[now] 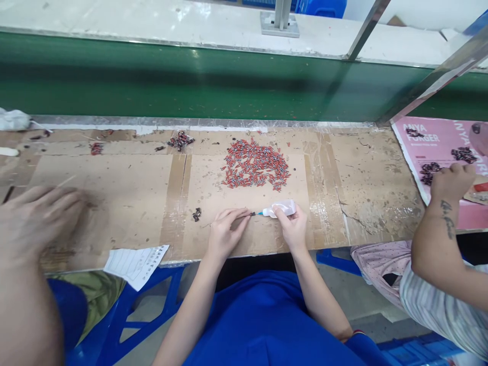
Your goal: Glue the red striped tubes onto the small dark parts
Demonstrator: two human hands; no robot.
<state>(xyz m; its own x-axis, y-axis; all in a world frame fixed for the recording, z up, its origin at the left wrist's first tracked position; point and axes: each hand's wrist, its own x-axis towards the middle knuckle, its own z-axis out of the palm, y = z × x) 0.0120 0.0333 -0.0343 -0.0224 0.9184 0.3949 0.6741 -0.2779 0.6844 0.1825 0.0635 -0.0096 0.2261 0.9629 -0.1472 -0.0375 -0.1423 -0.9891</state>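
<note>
My left hand (225, 231) pinches a small black part (252, 214) between thumb and fingertips, low over the cardboard. In my right hand (295, 229) lies a small translucent squeeze bottle (290, 206), held on its side with the thumb on top. Its thin teal nozzle (260, 213) points left and reaches the black part; whether they touch is too small to tell. Just left of my left hand rests a little cluster of dark parts (196, 214). Beyond both hands spreads a wide pile of small red-and-metal pieces (255, 165).
Worn cardboard (145, 188) covers the bench, bordered by a green belt (190, 84) behind. A co-worker's hand (49, 213) is at left, another's (452, 180) at right by a pink sheet (461, 216). A paper slip (135, 264) overhangs the front edge. More parts (181, 141) lie farther back.
</note>
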